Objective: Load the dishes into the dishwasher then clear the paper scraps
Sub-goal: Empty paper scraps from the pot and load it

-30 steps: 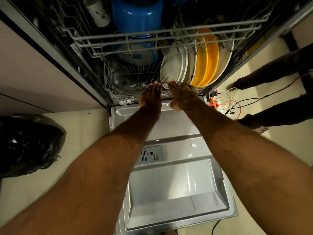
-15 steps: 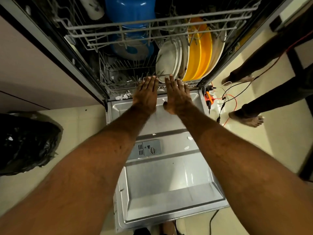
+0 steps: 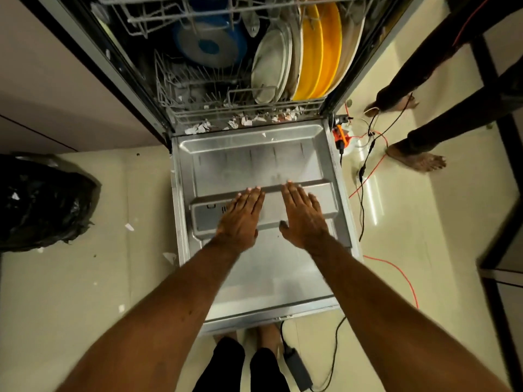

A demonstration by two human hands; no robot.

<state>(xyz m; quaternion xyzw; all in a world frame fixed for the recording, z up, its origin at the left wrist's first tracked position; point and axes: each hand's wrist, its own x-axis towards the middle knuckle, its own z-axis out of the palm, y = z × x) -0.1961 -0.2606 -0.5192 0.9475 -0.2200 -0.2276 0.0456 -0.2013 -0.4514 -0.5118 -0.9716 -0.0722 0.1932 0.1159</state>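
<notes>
Near edge: my read is loading is done and the scrap step is next.

- Power brick (image 3: 297,366) lies on the floor just beyond the door's near edge.
- Left hand (image 3: 242,219) and right hand (image 3: 304,216) are side by side over the middle of the open door (image 3: 254,154). Both are palm down with straight fingers, holding nothing. Fingertips reach the raised ridge across the panel. Cannot tell whether the palms press on it or hover.
- Left of the door: floor scraps (image 3: 129,226), then the black bag (image 3: 42,202) well clear of the door's left edge.
- Right of the door: orange cable (image 3: 396,267) and another person's foot (image 3: 416,161).
- Far edge of the door: paper scraps (image 3: 246,120) are strung along the sill. Some touch the front wire of the lower rack (image 3: 198,108).
- In that rack: grey plates (image 3: 271,69) and yellow plates (image 3: 319,52) stand on edge at the right. A blue dish (image 3: 209,43) sits at the left rear.
- Upper rack (image 3: 181,21) is partly in frame above.

Next move needs a reach to the door's far edge, then pinching or sweeping the sill scraps together. The pieces against the rack wire probably need fingertip picks. The bag on the left looks like the drop point. The floor pieces also need picking up.
</notes>
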